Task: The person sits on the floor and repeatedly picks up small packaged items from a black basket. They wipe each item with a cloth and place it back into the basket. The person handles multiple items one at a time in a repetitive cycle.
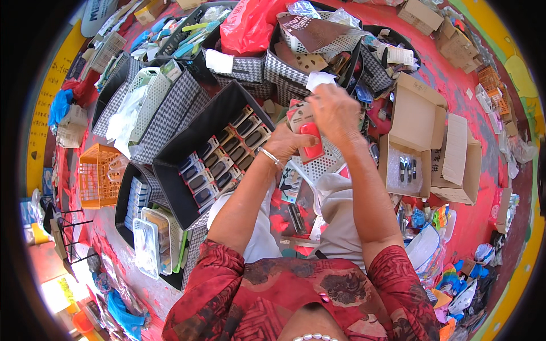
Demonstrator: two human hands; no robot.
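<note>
Red plastic shows through the flat carded blister pack (305,132), which sits pinched between both hands above the white perforated plastic basket (323,162), at the middle of the goods spread. The left hand (284,142) is closed round the pack's lower edge from below, a silver bangle (269,156) on its wrist; the right hand (334,111) curls over the top, fingers closed on the card together with a scrap of white paper (318,79).

As I judge it, the grip is on the edges only, so a tug from the upper hand could bend the card or let the pack drop among the clutter beside the basket. The loose paper could also slip free.

Counted: one pack in hand and two hands on it. Left of the basket stands one black fabric bin (200,153) with two rows of similar packs, too many to count surely. Right of it, one open brown cardboard box (410,136) holds about three small dark items.
</note>
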